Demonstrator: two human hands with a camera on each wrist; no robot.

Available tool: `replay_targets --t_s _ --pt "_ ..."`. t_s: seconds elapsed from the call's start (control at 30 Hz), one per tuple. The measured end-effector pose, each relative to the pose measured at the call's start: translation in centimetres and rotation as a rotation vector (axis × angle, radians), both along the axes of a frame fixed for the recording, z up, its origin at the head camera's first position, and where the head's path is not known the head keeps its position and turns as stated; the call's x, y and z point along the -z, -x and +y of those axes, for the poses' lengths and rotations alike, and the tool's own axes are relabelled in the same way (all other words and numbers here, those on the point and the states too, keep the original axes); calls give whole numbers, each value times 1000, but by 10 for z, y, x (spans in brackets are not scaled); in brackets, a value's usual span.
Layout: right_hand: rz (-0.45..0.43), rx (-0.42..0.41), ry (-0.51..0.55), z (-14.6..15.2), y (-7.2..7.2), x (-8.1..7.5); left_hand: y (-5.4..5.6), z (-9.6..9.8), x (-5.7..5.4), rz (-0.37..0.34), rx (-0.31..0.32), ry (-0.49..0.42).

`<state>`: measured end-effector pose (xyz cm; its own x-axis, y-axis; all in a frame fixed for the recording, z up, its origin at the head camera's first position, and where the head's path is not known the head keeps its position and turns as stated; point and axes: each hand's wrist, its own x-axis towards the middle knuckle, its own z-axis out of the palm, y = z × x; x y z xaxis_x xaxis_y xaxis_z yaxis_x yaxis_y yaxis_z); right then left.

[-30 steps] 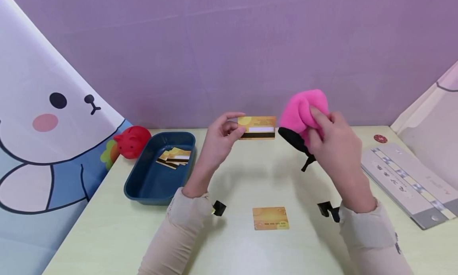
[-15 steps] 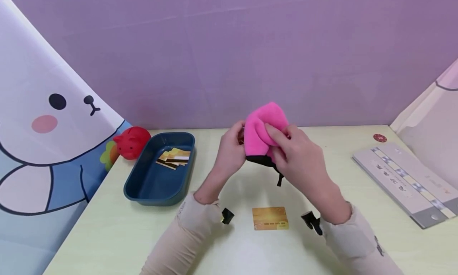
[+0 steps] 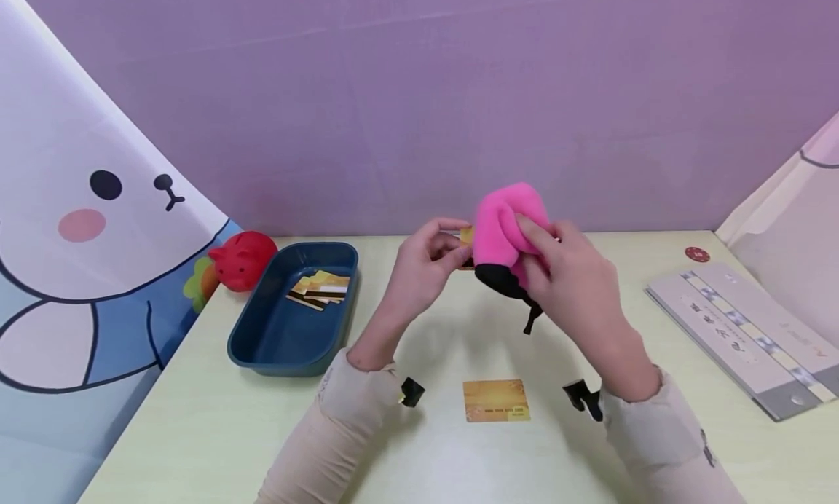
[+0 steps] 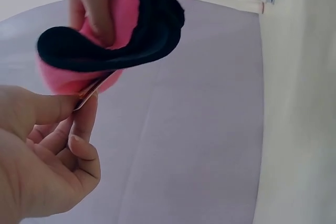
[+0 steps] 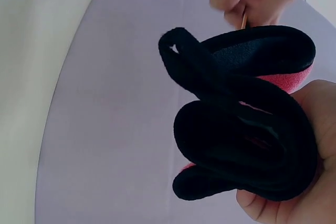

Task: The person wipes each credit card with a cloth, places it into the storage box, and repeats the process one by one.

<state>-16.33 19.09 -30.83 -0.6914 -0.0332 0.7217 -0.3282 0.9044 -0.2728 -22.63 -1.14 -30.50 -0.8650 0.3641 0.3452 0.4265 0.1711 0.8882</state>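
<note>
My left hand (image 3: 422, 267) pinches a gold bank card (image 3: 467, 237) by its left end, held up over the table. Bunched in my right hand (image 3: 577, 293) is a pink cloth (image 3: 501, 223) with black edging and a short black loop. In the head view the cloth covers most of the card. Seen from the left wrist, the card (image 4: 86, 95) is edge-on between thumb and fingers, close against the cloth; whether they touch is hard to tell. A second gold card (image 3: 496, 400) lies flat on the table below the hands.
At the left stands a dark blue tray (image 3: 262, 355) with several gold cards (image 3: 321, 287) inside. A red piggy bank (image 3: 244, 260) sits beside it. On the right are a grey folder-like book (image 3: 741, 336) and a red chip (image 3: 697, 254). A purple curtain (image 3: 419, 111) hangs behind.
The right hand brought the cloth left across the card, hiding it, then shifted slightly back right, so the card's left end shows again. The left hand moved a little right, still holding the card.
</note>
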Motion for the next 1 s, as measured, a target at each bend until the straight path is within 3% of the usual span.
replay_targets --t_s 0.37,0.53,0.73,0.87,1.0 --pt "4 157 123 37 6 -4 -7 -21 -24 17 58 -79" --pt "-6 179 159 44 5 -7 -9 -36 -32 33 69 -78" --pt "-4 172 188 43 1 -9 1 -74 -45 12 -41 138" --pt "13 155 193 41 -2 -11 18 -122 -51 -61 -197 328" --pt "26 142 186 40 -4 -13 37 -168 -45 -115 -319 534"
